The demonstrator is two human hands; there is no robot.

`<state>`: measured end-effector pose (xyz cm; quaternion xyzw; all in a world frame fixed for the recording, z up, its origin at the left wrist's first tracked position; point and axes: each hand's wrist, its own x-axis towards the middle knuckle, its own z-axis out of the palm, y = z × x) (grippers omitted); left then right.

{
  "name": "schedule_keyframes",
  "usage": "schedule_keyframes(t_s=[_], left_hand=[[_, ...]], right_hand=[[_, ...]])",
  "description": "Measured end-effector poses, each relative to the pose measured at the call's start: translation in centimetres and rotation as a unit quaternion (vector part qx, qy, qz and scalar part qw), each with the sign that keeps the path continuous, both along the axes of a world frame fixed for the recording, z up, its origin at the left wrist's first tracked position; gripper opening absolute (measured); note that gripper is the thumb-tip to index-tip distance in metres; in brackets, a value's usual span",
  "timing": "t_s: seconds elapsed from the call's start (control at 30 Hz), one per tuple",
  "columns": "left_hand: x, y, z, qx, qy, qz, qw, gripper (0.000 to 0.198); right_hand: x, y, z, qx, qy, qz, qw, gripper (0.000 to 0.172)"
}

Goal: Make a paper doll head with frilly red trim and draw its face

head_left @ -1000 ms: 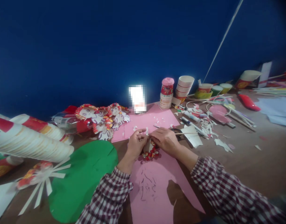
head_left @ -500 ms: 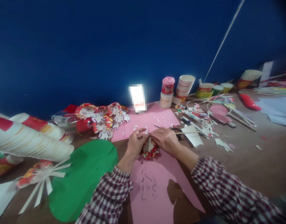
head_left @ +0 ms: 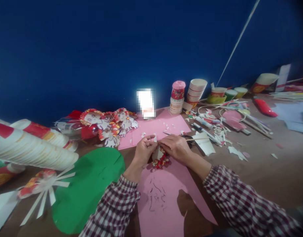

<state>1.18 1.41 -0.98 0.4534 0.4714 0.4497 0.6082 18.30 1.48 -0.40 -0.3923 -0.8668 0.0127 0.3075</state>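
Note:
My left hand (head_left: 143,152) and my right hand (head_left: 174,147) meet over a pink paper sheet (head_left: 163,194) at the table's middle. Both are closed in pinches. Between them sits a small paper-cup doll face with a red and yellow frill (head_left: 160,158), touched by both hands. My left fingertips pinch a small white paper scrap (head_left: 155,137). A thin wooden stick (head_left: 198,139) pokes out to the right of my right hand.
A green paper disc (head_left: 89,187) lies at left, with stacked paper cups (head_left: 30,148) on their sides beyond it. Finished doll faces (head_left: 109,125) lie near the blue wall. More cup stacks (head_left: 196,90), pens, scraps and bowls (head_left: 217,96) crowd the right.

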Motion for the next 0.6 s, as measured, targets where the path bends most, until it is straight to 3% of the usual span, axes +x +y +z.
schedule_keyframes(t_s=[0.33,0.6], left_hand=[[0.14,0.0,-0.28,0.004,-0.004,0.008,1.0,0.067],[0.19,-0.13,0.29,-0.016,0.028,-0.001,0.999,0.05]], right_hand=[[-0.01,-0.01,0.08,0.01,-0.017,0.011,1.0,0.018],[-0.02,-0.02,0.18,0.04,-0.006,0.008,0.999,0.02]])
